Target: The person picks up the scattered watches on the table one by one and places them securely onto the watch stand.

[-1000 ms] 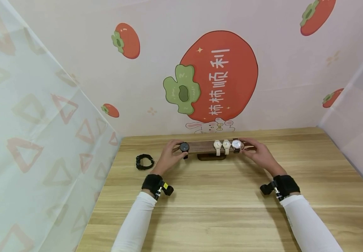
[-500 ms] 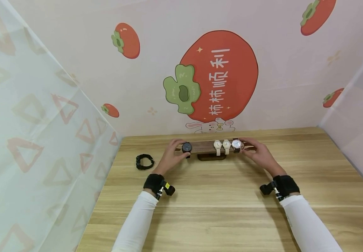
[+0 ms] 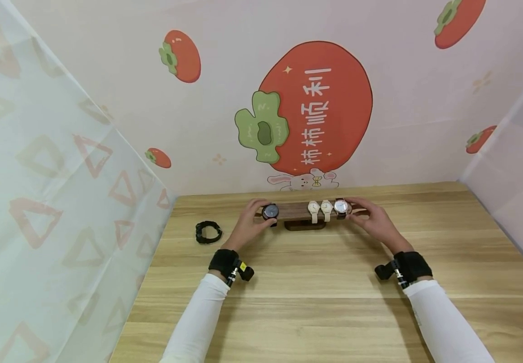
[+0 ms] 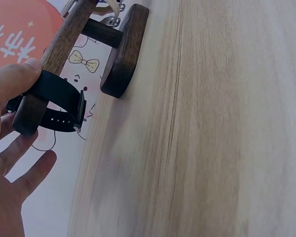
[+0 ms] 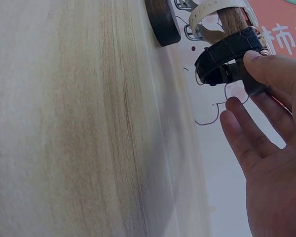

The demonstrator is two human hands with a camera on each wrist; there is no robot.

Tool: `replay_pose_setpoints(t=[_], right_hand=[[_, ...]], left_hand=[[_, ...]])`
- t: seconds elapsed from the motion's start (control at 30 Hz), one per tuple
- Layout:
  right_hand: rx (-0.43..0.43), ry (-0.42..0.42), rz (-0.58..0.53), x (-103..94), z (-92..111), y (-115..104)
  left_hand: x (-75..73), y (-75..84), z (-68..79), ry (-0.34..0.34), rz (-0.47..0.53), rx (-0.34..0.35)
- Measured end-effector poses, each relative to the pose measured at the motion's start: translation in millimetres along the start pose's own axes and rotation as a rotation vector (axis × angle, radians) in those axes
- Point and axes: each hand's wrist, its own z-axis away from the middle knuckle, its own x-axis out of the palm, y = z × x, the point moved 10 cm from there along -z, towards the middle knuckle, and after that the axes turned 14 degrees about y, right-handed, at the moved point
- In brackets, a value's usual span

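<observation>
A dark wooden watch stand [image 3: 293, 212] stands at the back of the table, its bar raised on a post and base. My left hand [image 3: 246, 227] pinches a black watch [image 3: 270, 212], whose strap loops around the bar's left end; the thumb lies on the strap in the left wrist view. At the opposite end, my right hand [image 3: 376, 224] grips the bar, thumb against the dark strap of a white-faced watch [image 3: 341, 206] and fingers behind. Two cream watches [image 3: 313, 208] hang on the bar just left of that one.
Another black watch [image 3: 199, 237] lies on its side on the wooden table [image 3: 306, 312], left of the stand. Behind the table rises a wall sheet [image 3: 406, 101] printed with persimmons, and a patterned sheet [image 3: 61, 201] borders the left.
My left hand has slid the black watch a little to the right along the bar, inward from its left end. The right hand keeps its place.
</observation>
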Motion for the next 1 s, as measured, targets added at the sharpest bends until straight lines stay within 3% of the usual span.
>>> replay_pose_setpoints(t=[1.0], right_hand=[[-0.035, 0.022, 0.023, -1.4, 0.4, 2.8]], left_hand=[[8.3, 4.1, -1.0, -0.015, -0.041, 0.023]])
